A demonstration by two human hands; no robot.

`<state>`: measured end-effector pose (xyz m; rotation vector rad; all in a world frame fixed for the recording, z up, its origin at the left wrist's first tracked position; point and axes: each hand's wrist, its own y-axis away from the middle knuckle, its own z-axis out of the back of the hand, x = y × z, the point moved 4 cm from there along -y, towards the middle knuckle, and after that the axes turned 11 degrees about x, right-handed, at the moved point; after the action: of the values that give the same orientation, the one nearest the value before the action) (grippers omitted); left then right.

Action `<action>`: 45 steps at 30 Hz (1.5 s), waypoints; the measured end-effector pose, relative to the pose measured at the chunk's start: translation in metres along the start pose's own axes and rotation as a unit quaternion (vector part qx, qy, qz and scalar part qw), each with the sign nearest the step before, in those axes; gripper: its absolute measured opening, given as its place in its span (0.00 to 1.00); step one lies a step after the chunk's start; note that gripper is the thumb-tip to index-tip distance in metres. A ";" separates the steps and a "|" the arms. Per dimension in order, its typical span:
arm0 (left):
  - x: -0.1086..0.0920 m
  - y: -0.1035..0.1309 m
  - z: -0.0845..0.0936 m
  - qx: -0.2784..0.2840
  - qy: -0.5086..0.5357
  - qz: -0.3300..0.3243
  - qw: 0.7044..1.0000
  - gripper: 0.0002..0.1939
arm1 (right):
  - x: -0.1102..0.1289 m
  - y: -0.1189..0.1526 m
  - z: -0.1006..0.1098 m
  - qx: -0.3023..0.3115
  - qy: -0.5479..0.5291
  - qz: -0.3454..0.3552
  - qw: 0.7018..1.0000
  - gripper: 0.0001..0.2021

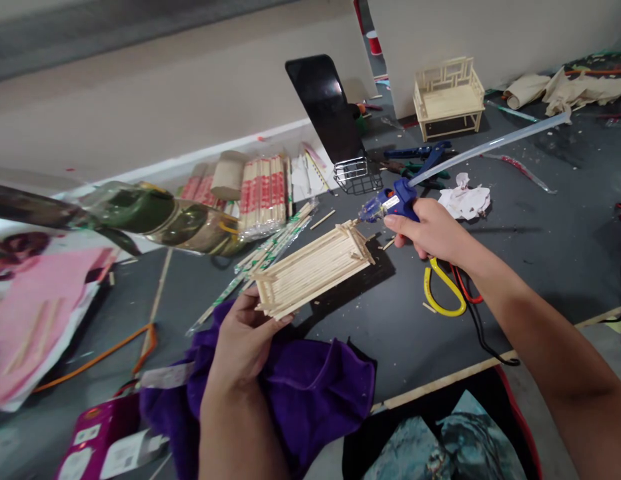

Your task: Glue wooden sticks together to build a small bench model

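The person's left hand point(247, 330) grasps the near end of a small wooden frame point(315, 270), thumb along its lower edge, holding it tilted just above the dark table point(360, 367). The right hand point(433, 227) has its fingers wrapped around a blue glue gun point(397, 200), a long clear glue stick point(490, 150) jutting from its back. The nozzle is at the frame's far corner; whether it touches the wood cannot be told. As far as can be judged, a good part of the frame is done: thin sticks lie side by side as a flat panel, and short pieces stand at both ends. A small wooden bench point(450, 103) further back looks complete, with legs, arms and a latticed back; if that is the pattern, the frame lacks a back. Bundled chopsticks point(263, 190) lie beyond the frame.
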<state>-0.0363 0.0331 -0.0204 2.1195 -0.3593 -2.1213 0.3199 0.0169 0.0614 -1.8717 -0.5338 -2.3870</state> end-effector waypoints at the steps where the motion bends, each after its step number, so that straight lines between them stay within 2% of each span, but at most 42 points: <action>1: 0.000 0.000 0.000 0.000 0.000 0.000 1.000 0.36 | 0.001 -0.002 0.000 -0.002 0.004 -0.001 1.000 0.13; 12: 0.002 0.000 0.005 0.005 -0.020 -0.002 1.000 0.35 | 0.003 -0.013 -0.006 0.005 0.033 -0.018 0.999 0.12; 26: -0.001 0.000 0.002 0.008 -0.016 -0.009 1.000 0.34 | 0.012 -0.012 -0.006 0.001 0.105 -0.049 0.993 0.13; 41: 0.000 0.001 0.003 0.006 -0.023 -0.004 1.000 0.35 | 0.007 -0.014 -0.003 -0.027 0.091 -0.032 0.995 0.12; 45: -0.001 0.002 0.002 0.011 -0.022 -0.005 1.000 0.34 | 0.007 -0.015 -0.004 -0.019 0.084 -0.023 0.996 0.12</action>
<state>-0.0388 0.0320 -0.0192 2.0947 -0.3791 -2.1827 0.3107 0.0312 0.0633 -1.6694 -0.5262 -2.5702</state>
